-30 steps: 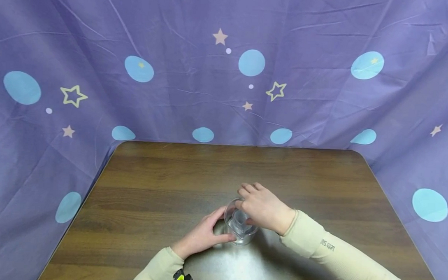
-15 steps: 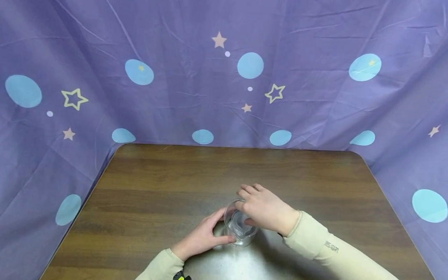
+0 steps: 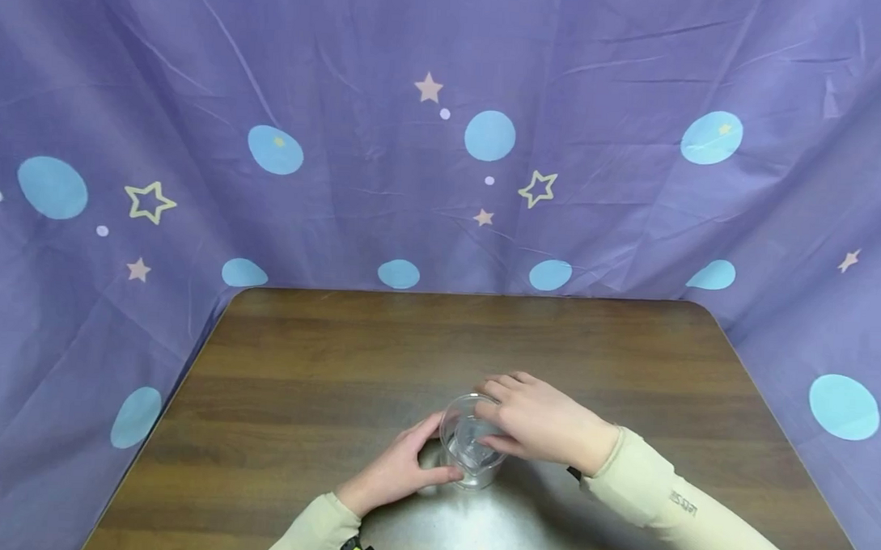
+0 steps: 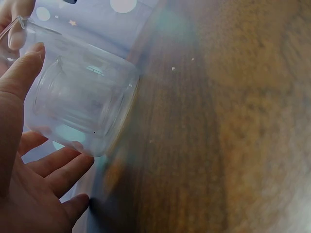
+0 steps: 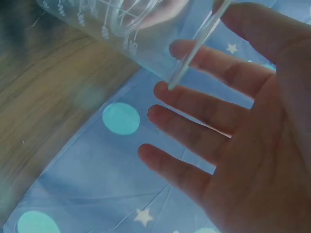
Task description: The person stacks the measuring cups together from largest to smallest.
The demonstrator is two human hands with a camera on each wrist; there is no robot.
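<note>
A clear large beaker [image 3: 480, 475] stands on the table, with a smaller clear beaker [image 4: 80, 104] nested inside it. My left hand [image 3: 397, 468] holds the large beaker from the left, thumb at the near side and fingers round the far side. Over the right part of its rim is my right hand [image 3: 545, 422]. In the right wrist view, the fingers of the right hand [image 5: 233, 126] are spread and nearly straight. The index finger and thumb lie by the rim, and I cannot tell whether they touch it. White graduation marks show on the large beaker's wall [image 5: 82, 19].
The brown wooden table [image 3: 299, 367] meets a purple curtain [image 3: 356, 183] with stars and blue dots at its back and sides. A bright glare lies on the tabletop just in front of the beakers.
My right hand has drawn a little to the right, its fingers pulling out from inside the beaker towards the rim. The left hand and beakers stay in place; the head view has tilted slightly up.
</note>
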